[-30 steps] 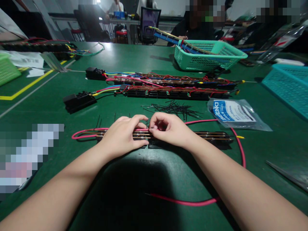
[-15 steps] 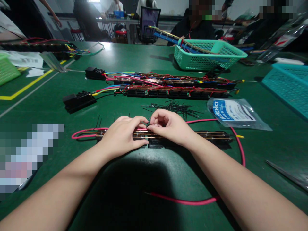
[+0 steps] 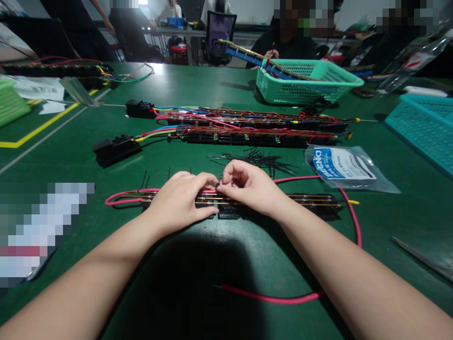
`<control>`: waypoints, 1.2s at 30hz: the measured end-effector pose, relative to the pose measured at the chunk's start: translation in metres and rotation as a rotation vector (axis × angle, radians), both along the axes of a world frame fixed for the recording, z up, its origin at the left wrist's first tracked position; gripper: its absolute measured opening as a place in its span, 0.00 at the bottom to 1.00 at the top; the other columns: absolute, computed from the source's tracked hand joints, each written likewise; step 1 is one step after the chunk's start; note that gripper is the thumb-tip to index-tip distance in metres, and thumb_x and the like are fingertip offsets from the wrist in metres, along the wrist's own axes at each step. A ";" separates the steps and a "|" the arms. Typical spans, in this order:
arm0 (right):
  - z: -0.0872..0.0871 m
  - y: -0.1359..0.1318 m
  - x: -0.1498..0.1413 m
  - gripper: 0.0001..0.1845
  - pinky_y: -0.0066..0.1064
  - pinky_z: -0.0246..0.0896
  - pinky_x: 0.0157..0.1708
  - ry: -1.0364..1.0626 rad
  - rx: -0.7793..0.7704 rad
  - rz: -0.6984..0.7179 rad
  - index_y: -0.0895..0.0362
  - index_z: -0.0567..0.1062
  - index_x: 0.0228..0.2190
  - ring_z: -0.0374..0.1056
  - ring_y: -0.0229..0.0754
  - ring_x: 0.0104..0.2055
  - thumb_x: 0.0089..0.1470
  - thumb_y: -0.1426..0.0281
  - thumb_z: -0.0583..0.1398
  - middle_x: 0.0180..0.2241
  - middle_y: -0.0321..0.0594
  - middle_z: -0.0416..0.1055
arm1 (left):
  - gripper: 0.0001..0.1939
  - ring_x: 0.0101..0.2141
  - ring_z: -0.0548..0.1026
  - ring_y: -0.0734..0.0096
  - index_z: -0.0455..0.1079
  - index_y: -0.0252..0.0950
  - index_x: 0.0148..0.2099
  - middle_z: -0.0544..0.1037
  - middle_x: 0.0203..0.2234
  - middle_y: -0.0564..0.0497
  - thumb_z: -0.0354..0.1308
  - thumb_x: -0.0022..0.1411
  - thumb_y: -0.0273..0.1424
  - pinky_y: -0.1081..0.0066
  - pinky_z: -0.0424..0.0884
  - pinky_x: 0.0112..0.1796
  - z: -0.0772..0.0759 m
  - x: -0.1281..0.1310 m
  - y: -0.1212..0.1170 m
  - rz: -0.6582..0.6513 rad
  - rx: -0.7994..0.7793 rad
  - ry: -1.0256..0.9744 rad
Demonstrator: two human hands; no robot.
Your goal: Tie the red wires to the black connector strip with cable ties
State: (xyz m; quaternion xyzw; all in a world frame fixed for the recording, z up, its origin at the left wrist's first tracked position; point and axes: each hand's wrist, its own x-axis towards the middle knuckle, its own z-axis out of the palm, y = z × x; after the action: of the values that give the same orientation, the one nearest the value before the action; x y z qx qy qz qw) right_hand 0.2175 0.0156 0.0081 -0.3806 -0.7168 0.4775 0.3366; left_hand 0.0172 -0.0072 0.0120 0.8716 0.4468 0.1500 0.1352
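A long black socket strip (image 3: pixel 311 202) with copper rods lies crosswise before me, a thick red wire (image 3: pixel 123 202) running along its far side. My left hand (image 3: pixel 184 194) straddles the strip, thumb at the near edge and fingers over the far side, closed around it. Its index fingertip is beside a small black cable tie (image 3: pixel 217 186) looped near the red wire. My right hand (image 3: pixel 247 186) pinches that tie between thumb and index finger; the fingertips partly hide it. Several more black ties (image 3: pixel 146 178) stick up behind the strip on the left.
Loose black cable ties (image 3: pixel 269 160) are piled beyond my hands, beside a clear labelled bag (image 3: pixel 348 167). Two wired strips (image 3: pixel 247 134) lie farther back. A green basket (image 3: pixel 307 89) is behind them, a blue basket (image 3: pixel 424 127) at right. Metal tweezers or scissors (image 3: pixel 421 257) lie right.
The loop of the cable tie looks smaller between my fingertips. My hands have otherwise barely moved, and the strip stays in place.
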 end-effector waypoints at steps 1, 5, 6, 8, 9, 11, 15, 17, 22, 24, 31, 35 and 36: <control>0.000 0.000 0.000 0.09 0.26 0.56 0.29 0.001 0.002 -0.001 0.58 0.66 0.29 0.61 0.32 0.28 0.48 0.70 0.63 0.26 0.32 0.64 | 0.23 0.42 0.73 0.59 0.64 0.40 0.50 0.77 0.44 0.50 0.61 0.56 0.44 0.60 0.63 0.46 0.000 0.000 0.000 0.000 -0.001 0.002; 0.001 -0.001 -0.001 0.08 0.26 0.56 0.29 0.002 0.015 -0.004 0.58 0.66 0.28 0.61 0.32 0.27 0.49 0.70 0.62 0.26 0.32 0.64 | 0.22 0.42 0.73 0.59 0.64 0.40 0.50 0.77 0.44 0.50 0.60 0.57 0.44 0.60 0.63 0.46 0.001 0.000 0.000 -0.006 0.001 0.006; 0.001 -0.001 -0.001 0.08 0.26 0.56 0.29 -0.002 0.018 -0.004 0.58 0.66 0.28 0.61 0.32 0.27 0.49 0.70 0.62 0.26 0.32 0.64 | 0.22 0.42 0.73 0.59 0.64 0.39 0.50 0.77 0.44 0.49 0.60 0.57 0.44 0.60 0.63 0.46 0.001 0.000 0.000 -0.008 0.004 0.007; 0.002 -0.001 -0.001 0.08 0.26 0.55 0.29 -0.011 0.020 -0.006 0.58 0.66 0.28 0.61 0.32 0.27 0.49 0.70 0.62 0.26 0.32 0.65 | 0.22 0.42 0.73 0.59 0.64 0.39 0.50 0.77 0.44 0.49 0.60 0.57 0.43 0.60 0.63 0.46 0.001 0.000 0.000 -0.011 0.009 0.008; 0.002 -0.001 -0.001 0.08 0.26 0.55 0.29 -0.015 0.020 -0.007 0.58 0.66 0.28 0.61 0.32 0.27 0.49 0.70 0.62 0.26 0.32 0.65 | 0.22 0.42 0.73 0.59 0.64 0.39 0.50 0.77 0.44 0.49 0.60 0.57 0.43 0.60 0.63 0.45 0.001 0.000 0.000 -0.013 0.011 0.008; 0.002 -0.001 0.000 0.08 0.26 0.55 0.29 -0.022 0.021 -0.008 0.58 0.67 0.28 0.61 0.32 0.27 0.49 0.70 0.62 0.26 0.32 0.65 | 0.21 0.41 0.73 0.60 0.64 0.40 0.50 0.77 0.44 0.49 0.60 0.57 0.43 0.60 0.63 0.45 0.001 0.000 0.000 -0.018 0.013 0.007; 0.002 -0.001 -0.001 0.08 0.26 0.55 0.29 -0.032 0.025 -0.003 0.58 0.67 0.28 0.60 0.32 0.26 0.49 0.70 0.62 0.25 0.32 0.65 | 0.21 0.41 0.73 0.60 0.64 0.40 0.50 0.77 0.44 0.50 0.60 0.57 0.43 0.61 0.63 0.46 0.000 0.000 0.000 -0.023 0.017 0.005; 0.002 -0.001 -0.001 0.07 0.26 0.54 0.28 -0.037 0.028 -0.003 0.58 0.67 0.28 0.59 0.32 0.26 0.49 0.71 0.62 0.25 0.32 0.64 | 0.22 0.42 0.73 0.60 0.64 0.40 0.50 0.77 0.44 0.50 0.60 0.57 0.44 0.60 0.63 0.46 0.000 0.000 0.000 -0.023 0.018 0.006; 0.002 -0.001 -0.001 0.07 0.25 0.54 0.29 -0.033 0.033 0.001 0.58 0.66 0.28 0.59 0.32 0.27 0.49 0.71 0.61 0.26 0.32 0.63 | 0.23 0.42 0.74 0.59 0.62 0.41 0.50 0.77 0.44 0.50 0.61 0.56 0.44 0.61 0.63 0.45 -0.001 0.000 0.000 -0.005 0.025 -0.004; 0.002 -0.001 -0.001 0.06 0.25 0.54 0.29 -0.035 0.035 0.000 0.58 0.67 0.29 0.59 0.32 0.27 0.49 0.72 0.61 0.26 0.32 0.63 | 0.24 0.43 0.74 0.59 0.61 0.41 0.51 0.77 0.44 0.50 0.61 0.56 0.43 0.60 0.64 0.46 -0.001 0.000 -0.001 0.001 0.026 -0.014; 0.004 -0.002 -0.001 0.05 0.25 0.55 0.30 -0.039 0.040 0.003 0.59 0.68 0.30 0.59 0.31 0.27 0.49 0.73 0.60 0.27 0.32 0.64 | 0.22 0.44 0.74 0.59 0.60 0.42 0.49 0.76 0.45 0.50 0.61 0.56 0.43 0.61 0.65 0.45 -0.002 -0.001 -0.001 -0.007 0.030 -0.031; 0.005 -0.002 -0.002 0.04 0.25 0.56 0.30 -0.069 0.051 0.002 0.59 0.69 0.30 0.60 0.32 0.28 0.49 0.74 0.60 0.26 0.33 0.64 | 0.21 0.43 0.74 0.60 0.61 0.42 0.49 0.76 0.44 0.50 0.61 0.57 0.42 0.61 0.65 0.44 -0.003 -0.001 -0.001 -0.022 0.032 -0.023; 0.005 -0.002 -0.002 0.04 0.25 0.57 0.30 -0.069 0.054 0.002 0.59 0.69 0.30 0.60 0.32 0.28 0.49 0.74 0.60 0.26 0.33 0.64 | 0.21 0.43 0.74 0.60 0.60 0.42 0.50 0.76 0.44 0.50 0.61 0.57 0.42 0.61 0.65 0.44 -0.003 -0.001 -0.001 -0.024 0.035 -0.024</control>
State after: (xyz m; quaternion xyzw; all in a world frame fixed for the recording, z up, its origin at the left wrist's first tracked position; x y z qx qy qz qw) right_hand 0.2156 0.0132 0.0127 -0.3870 -0.7410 0.4450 0.3212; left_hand 0.0158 -0.0078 0.0086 0.8772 0.4319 0.1665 0.1271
